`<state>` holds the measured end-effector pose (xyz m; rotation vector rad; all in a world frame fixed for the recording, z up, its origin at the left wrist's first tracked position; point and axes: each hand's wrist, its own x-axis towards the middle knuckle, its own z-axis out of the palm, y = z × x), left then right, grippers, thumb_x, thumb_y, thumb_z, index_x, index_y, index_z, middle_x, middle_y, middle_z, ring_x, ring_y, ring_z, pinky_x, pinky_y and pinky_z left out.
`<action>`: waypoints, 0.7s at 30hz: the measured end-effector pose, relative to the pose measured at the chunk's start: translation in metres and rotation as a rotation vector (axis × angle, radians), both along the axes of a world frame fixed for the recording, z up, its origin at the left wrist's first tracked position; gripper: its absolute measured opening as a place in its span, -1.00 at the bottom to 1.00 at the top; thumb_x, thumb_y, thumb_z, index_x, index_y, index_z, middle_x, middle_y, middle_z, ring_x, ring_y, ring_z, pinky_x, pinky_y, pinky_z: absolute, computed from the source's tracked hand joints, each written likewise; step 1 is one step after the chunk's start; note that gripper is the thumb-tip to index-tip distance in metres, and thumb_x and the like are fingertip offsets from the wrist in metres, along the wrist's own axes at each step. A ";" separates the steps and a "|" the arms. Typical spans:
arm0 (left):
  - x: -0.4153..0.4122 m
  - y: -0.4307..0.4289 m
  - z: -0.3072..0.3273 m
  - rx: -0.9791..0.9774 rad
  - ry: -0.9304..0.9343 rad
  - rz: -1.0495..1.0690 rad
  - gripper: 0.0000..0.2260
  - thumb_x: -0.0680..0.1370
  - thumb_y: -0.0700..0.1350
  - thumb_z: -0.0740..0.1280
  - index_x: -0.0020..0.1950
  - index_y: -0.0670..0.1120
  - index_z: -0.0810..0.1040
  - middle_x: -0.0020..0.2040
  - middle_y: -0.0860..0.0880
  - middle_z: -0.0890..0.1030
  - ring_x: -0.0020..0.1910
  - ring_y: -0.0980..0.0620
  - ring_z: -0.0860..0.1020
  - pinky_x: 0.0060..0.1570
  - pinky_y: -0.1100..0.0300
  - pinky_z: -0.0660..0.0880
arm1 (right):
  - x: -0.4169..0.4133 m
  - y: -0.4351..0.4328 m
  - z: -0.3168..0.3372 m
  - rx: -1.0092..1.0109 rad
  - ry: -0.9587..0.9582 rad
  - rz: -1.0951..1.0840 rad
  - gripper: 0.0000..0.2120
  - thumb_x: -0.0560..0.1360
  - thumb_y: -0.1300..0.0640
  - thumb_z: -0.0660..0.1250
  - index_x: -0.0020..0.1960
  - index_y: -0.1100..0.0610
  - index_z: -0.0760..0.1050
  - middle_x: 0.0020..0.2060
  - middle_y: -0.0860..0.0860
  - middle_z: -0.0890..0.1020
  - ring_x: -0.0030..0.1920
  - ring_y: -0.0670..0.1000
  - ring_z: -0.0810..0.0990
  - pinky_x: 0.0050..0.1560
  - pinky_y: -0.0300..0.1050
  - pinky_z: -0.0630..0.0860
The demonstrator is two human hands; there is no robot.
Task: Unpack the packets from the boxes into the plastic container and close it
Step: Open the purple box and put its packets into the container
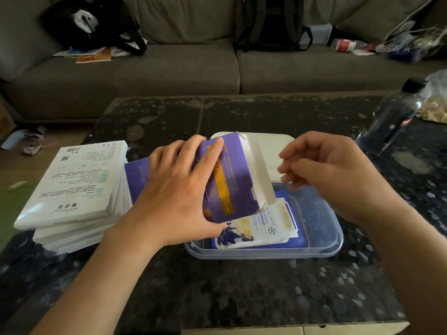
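Observation:
My left hand grips a purple box with an orange stripe, tilted over the clear plastic container; the box's white flap hangs open on its right side. A white packet with blue print lies in the container on top of purple ones, just under the box's open end. My right hand hovers beside the flap with loosely curled fingers, holding nothing. The container's white lid lies flat behind it. Another purple box lies under my left hand.
A stack of white boxes sits at the left on the dark speckled table. A dark plastic bottle and a bag of snacks stand at the right. A grey sofa with bags is behind.

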<state>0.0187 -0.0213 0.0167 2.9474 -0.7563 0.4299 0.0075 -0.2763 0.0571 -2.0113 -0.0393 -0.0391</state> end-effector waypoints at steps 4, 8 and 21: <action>-0.005 -0.009 0.002 -0.025 -0.063 -0.023 0.09 0.18 0.46 0.35 0.58 -0.07 0.19 0.47 -0.14 0.32 0.38 -0.22 0.36 0.32 -0.21 0.29 | -0.010 0.018 0.000 0.331 0.110 0.140 -0.73 0.54 0.53 0.22 0.04 0.26 0.59 -0.13 0.20 0.73 -0.08 0.25 0.72 -0.03 0.10 0.70; -0.009 -0.015 0.001 0.000 -0.107 -0.021 0.11 0.16 0.39 0.49 0.57 -0.10 0.24 0.47 -0.18 0.34 0.37 -0.25 0.38 0.30 -0.22 0.28 | -0.006 0.020 -0.008 0.446 0.230 0.192 -0.79 0.49 0.44 0.34 0.06 0.23 0.57 -0.07 0.30 0.69 -0.09 0.21 0.67 -0.02 0.08 0.61; -0.012 -0.021 0.000 0.080 -0.155 -0.047 0.07 0.21 0.36 0.51 0.57 -0.11 0.23 0.49 -0.25 0.34 0.40 -0.30 0.37 0.35 -0.25 0.23 | -0.004 0.026 -0.022 0.496 0.372 0.307 -0.76 0.60 0.40 0.22 0.22 0.33 0.57 0.10 0.26 0.69 0.16 0.31 0.65 0.31 0.34 0.48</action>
